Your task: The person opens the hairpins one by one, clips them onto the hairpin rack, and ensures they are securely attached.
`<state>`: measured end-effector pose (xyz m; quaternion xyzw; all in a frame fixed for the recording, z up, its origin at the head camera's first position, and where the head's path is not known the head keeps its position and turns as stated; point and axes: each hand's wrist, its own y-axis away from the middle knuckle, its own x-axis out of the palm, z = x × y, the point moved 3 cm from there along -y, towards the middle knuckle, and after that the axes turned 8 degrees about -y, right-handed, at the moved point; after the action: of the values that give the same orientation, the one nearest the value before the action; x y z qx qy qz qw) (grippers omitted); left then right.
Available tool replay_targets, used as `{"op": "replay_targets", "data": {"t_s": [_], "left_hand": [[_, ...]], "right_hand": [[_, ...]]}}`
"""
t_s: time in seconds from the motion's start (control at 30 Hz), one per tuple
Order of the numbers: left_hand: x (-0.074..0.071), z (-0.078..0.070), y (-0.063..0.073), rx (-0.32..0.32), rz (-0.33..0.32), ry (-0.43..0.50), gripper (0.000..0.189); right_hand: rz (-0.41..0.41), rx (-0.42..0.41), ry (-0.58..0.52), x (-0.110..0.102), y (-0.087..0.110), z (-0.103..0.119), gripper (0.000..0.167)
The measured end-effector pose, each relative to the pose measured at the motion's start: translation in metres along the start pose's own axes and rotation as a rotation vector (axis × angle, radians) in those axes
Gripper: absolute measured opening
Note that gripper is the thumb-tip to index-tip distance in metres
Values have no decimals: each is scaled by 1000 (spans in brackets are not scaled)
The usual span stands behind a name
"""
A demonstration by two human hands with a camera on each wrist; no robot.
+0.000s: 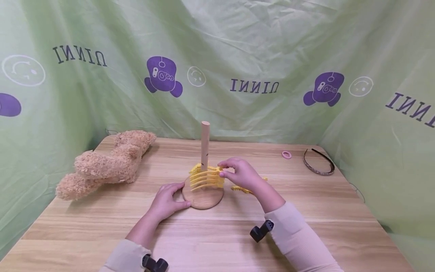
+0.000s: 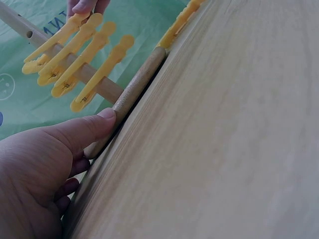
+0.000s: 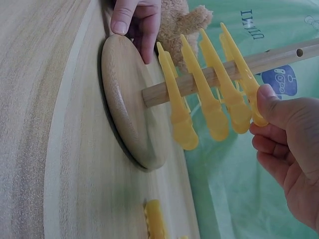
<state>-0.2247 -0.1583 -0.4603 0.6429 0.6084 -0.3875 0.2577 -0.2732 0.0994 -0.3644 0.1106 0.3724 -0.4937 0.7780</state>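
A wooden stand has a round base (image 1: 203, 200) and an upright post (image 1: 205, 141) with small holes. Several yellow hair clips (image 3: 205, 102) straddle the post one above another, their jaws on either side of it. My right hand (image 1: 242, 174) pinches the broad end of the topmost clip (image 3: 247, 79) between thumb and fingers. On the left of the base, my left hand (image 1: 166, 201) grips the rim, with the thumb (image 2: 89, 130) on its near edge and the fingers spread around the far side, partly hidden in the left wrist view. More yellow clips (image 1: 242, 189) lie on the table right of the base.
A fluffy tan teddy bear (image 1: 108, 164) lies at the table's left side. Toward the back right are a pink ring-shaped hair tie (image 1: 286, 155) and a dark, glittery headband (image 1: 318, 170). Green printed cloth (image 1: 217, 49) hangs behind and around the wooden table (image 1: 197, 238).
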Motion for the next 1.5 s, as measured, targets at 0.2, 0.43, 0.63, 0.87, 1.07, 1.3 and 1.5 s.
{"op": "replay_targets", "data": {"t_s": [0.2,0.43,0.63,0.87,1.07,1.3,1.5], "left_hand": [[1,0,0,6,-3,0,77],[1,0,0,9,-5,-5,77],[1,0,0,6,-3,1,78],[0,0,1,3,0,0,78],[1,0,0,2,-1,0,77],[1,0,0,1,-1,6,77],[0,0,0,0,2,4,77]], "right_hand": [[7,-10,2,1,1,0,34],[12,0,-10,-2,6,-2,47],[-30,-2,-25,-13,19,-6,53],[-96,11,-48,-26,42,-26,49],[-138,59,-42,-31,65,-49,50],[-178,140,-22,-34,89,-76,50],[-169,202,11,-34,103,-94,50]]}}
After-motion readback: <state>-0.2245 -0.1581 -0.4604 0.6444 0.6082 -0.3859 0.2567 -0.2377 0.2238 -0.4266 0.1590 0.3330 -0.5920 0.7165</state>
